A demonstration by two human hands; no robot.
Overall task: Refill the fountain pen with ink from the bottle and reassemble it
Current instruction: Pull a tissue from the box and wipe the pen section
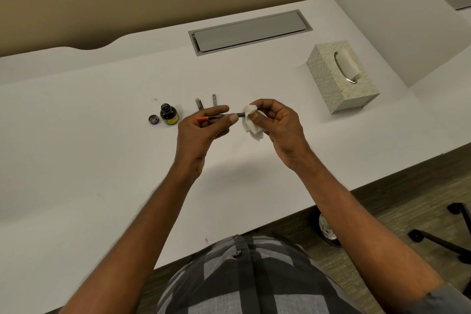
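Observation:
My left hand (204, 130) pinches the pen's inner section with its converter (216, 117), held level above the desk, its red end pointing left. My right hand (275, 125) holds a crumpled white tissue (251, 120) wrapped around the pen's right tip, which is hidden by the tissue. The open ink bottle (169, 114) stands on the white desk to the left of my hands, its cap (154, 119) lying just left of it. Two other pen parts, the cap (199, 104) and the barrel (214, 100), lie on the desk behind my left hand.
A patterned tissue box (341, 76) sits at the right rear of the desk (102, 160). A grey cable tray lid (249, 32) is set into the desk at the back. A white partition rises on the right. A chair base (443, 234) stands on the floor at lower right.

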